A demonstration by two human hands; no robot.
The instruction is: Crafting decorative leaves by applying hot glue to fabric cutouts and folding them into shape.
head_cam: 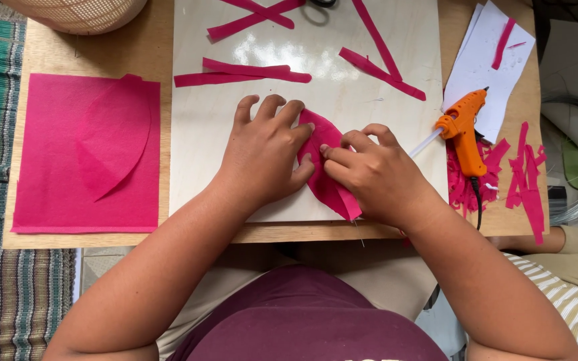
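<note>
Here my two hands meet over a leaf-shaped piece of pink paper (322, 167) that lies on the pale glossy board (215, 134) in the middle of the wooden surface (102, 57). My left hand (265, 157) rests flat on the paper's left side, fingers spread and slightly bent, pressing it down rather than gripping it. My right hand (369, 170) sits on the paper's right side with the fingers curled in, the fingertips pinching a fold of the paper where it meets my left thumb. The lower tip of the paper pokes out below my right hand, near the board's front edge.

Just beside my right hand, an orange glue gun (464, 134) lies at the board's right edge, its clear glue stick pointing towards my knuckles and its dark cord trailing off the surface. Under and around it lie pink paper scraps (526, 180), and behind it a few white sheets (483, 60) with a pink strip on top. More long pink strips (249, 72) are scattered across the far part of the board. Well apart to the left lies a square pink sheet (55, 174) with a curved cut piece (115, 134) on it. A woven basket (78, 13) stands at the far left corner. At the right edge another person's arm in a striped sleeve (570, 294) shows.
</note>
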